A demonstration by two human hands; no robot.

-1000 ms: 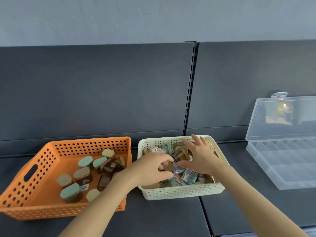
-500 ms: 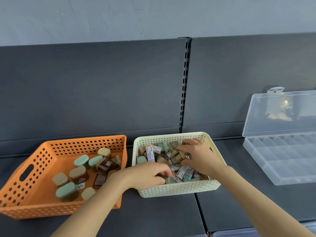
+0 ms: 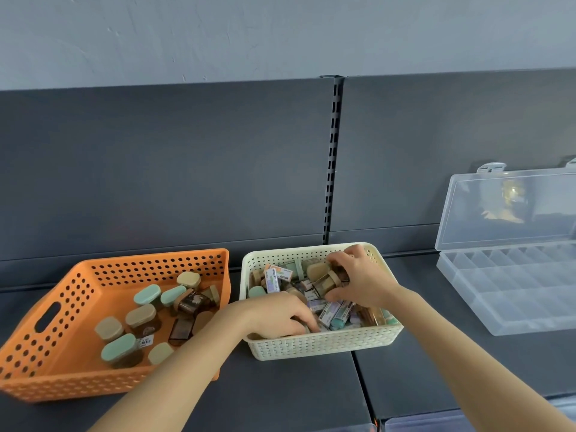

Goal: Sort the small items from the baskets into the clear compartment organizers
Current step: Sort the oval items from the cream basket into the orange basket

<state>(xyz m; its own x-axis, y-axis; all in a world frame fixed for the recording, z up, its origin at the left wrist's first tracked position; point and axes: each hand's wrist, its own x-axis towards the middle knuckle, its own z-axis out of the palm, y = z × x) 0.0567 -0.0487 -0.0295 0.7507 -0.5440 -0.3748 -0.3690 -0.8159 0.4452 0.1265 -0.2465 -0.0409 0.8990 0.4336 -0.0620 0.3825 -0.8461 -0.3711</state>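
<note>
A cream basket [image 3: 324, 344] in the middle holds several small boxes and little jars. My left hand [image 3: 277, 313] is down in its front left corner, fingers curled among the items; what it holds is hidden. My right hand [image 3: 358, 282] is in the back right of the same basket, fingers curled round a small brown jar with a tan lid [image 3: 325, 283]. An orange basket [image 3: 62, 378] at the left holds several jars with green and tan lids. A clear compartment organizer [image 3: 511, 294] lies open at the right, its lid [image 3: 511, 207] raised.
Everything sits on a dark grey shelf [image 3: 290, 394] with a dark back panel and a slotted upright [image 3: 332, 157] behind the cream basket. The shelf's front edge runs near the bottom right.
My left hand has slid toward the front left corner of the cream basket. My right hand's fingers have curled round a small jar at the back. The view shifted slightly left.
</note>
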